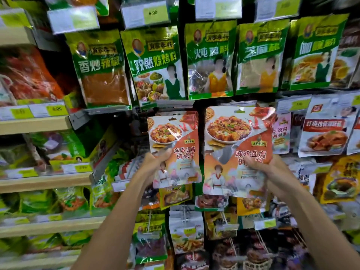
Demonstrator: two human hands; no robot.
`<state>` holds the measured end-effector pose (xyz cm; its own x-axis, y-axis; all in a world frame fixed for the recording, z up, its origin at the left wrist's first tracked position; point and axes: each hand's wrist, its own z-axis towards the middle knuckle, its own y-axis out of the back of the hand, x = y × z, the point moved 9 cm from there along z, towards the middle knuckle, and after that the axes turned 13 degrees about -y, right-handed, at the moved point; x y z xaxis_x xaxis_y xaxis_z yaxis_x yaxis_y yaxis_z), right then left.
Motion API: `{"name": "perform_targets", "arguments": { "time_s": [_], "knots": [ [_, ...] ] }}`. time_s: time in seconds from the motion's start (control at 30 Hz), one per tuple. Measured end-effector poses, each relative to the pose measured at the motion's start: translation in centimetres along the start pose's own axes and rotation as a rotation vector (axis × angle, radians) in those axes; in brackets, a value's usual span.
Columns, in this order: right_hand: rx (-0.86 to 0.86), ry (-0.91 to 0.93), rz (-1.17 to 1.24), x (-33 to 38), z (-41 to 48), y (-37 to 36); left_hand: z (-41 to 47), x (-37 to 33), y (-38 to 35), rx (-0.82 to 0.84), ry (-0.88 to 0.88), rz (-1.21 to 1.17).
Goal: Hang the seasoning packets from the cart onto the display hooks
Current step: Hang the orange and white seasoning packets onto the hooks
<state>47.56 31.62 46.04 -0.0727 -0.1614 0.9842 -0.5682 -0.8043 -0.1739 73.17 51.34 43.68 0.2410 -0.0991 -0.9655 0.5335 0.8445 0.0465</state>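
Two matching orange-and-white seasoning packets with a tofu dish picture are held up before the hook display. My left hand (155,162) grips the left packet (175,145) by its left edge, thumb on the front. My right hand (272,172) grips the right packet (235,149) at its lower right, thumb across the printed text. Each packet has a hang slot at its top edge. The hooks behind them are hidden by the packets. The cart is out of view.
A row of green seasoning bags (210,59) hangs just above, with price tags (153,14) over them. White and pink packets (327,127) hang at the right. Wooden shelves (39,123) with bagged goods fill the left. More packets (185,230) hang below.
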Motion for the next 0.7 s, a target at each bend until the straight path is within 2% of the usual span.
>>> {"name": "perform_targets", "arguments": {
  "time_s": [0.57, 0.7],
  "knots": [
    [0.029, -0.034, 0.076, -0.7, 2.5, -0.9, 3.1, 0.2, -1.5, 0.039, -0.062, -0.098],
    [0.021, -0.042, 0.096, -1.0, 2.7, -0.6, 3.6, 1.1, -1.7, 0.031, -0.027, -0.059]
  ]
}}
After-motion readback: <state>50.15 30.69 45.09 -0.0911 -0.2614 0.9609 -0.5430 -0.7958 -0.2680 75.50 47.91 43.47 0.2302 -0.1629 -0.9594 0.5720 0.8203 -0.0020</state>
